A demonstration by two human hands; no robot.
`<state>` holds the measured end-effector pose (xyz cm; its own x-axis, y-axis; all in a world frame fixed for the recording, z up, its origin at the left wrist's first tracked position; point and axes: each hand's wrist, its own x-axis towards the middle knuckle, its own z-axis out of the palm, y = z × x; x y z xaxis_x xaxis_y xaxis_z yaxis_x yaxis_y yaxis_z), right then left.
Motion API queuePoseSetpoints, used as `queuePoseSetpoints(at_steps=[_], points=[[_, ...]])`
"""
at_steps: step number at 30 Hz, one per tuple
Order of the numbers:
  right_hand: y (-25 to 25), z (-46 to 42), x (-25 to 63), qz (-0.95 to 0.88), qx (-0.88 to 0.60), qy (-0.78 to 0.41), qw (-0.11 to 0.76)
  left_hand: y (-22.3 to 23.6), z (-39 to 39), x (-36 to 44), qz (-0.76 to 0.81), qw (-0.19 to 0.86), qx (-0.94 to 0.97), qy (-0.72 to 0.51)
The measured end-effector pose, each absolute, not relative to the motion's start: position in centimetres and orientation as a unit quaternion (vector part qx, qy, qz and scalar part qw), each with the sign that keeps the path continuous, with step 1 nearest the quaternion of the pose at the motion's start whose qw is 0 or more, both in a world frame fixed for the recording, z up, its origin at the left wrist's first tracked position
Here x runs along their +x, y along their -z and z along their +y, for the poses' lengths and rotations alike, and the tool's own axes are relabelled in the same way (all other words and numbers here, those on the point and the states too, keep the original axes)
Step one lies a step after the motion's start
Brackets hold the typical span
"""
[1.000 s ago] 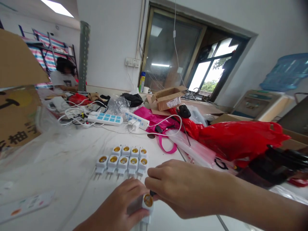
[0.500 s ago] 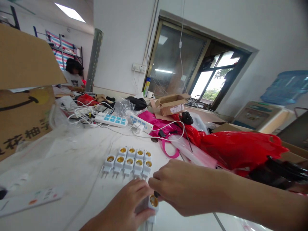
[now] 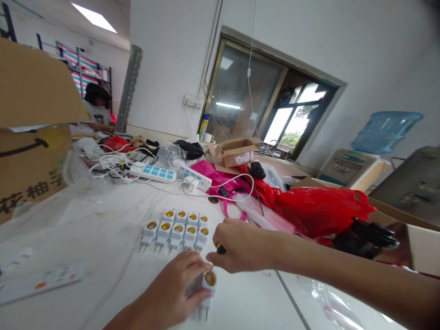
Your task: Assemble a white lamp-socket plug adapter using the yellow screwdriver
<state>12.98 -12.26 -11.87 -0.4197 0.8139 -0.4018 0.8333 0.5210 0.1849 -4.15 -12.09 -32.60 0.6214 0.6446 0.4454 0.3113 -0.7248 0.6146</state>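
Observation:
My left hand (image 3: 178,286) is closed around a white plug-in lamp socket (image 3: 208,286) with a brass-coloured threaded inside, its two pins pointing toward me. In my right hand (image 3: 233,245) is a screwdriver (image 3: 220,249) with a black and yellow handle, mostly hidden by the fingers. Its thin shaft slants down to the open mouth of the held socket; whether the tip touches anything inside cannot be made out. Just beyond my hands, several matching lamp sockets (image 3: 176,233) lie in two rows on the white table (image 3: 103,238).
Power strips (image 3: 153,172) and tangled white cables lie behind the rows. A cardboard box (image 3: 30,169) stands at the left, with a white strip (image 3: 41,282) in front. Red plastic bags (image 3: 316,208) fill the right. Another person (image 3: 98,103) is at the far left back.
My right hand has lifted slightly off the held socket, exposing the screwdriver's shaft and handle. The left hand keeps its grip on the socket. The whole view has shifted a little.

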Motion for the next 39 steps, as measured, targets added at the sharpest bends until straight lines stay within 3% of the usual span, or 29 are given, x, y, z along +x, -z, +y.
queuePoseSetpoints(at_steps=[7,11,16,21,26,31,39], points=[[11.4,-12.3,13.3,0.841,0.499,0.046,0.203,33.1,-11.9,-4.2,0.267,0.201,0.869,-0.366],[10.6,-10.0,16.4,0.870,0.461,0.122,0.125,33.1,-12.0,-4.3,0.260,0.173,0.868,-0.387],[13.4,-6.8,23.6,0.822,0.530,0.162,-0.126,33.3,-11.6,-4.7,0.253,0.147,0.853,-0.433],[23.0,-5.2,27.2,0.697,0.573,0.233,-0.362,33.6,-11.3,-4.9,0.257,0.128,0.840,-0.460],[31.1,-4.1,26.9,0.566,0.572,0.296,-0.515,33.6,-11.2,-4.9,0.267,0.113,0.841,-0.457],[32.9,-4.5,27.5,0.512,0.569,0.308,-0.565,33.5,-11.3,-5.0,0.289,0.116,0.842,-0.440],[31.9,-5.7,27.1,0.550,0.583,0.262,-0.537,32.9,-11.0,-5.0,0.296,0.072,0.860,-0.409]])
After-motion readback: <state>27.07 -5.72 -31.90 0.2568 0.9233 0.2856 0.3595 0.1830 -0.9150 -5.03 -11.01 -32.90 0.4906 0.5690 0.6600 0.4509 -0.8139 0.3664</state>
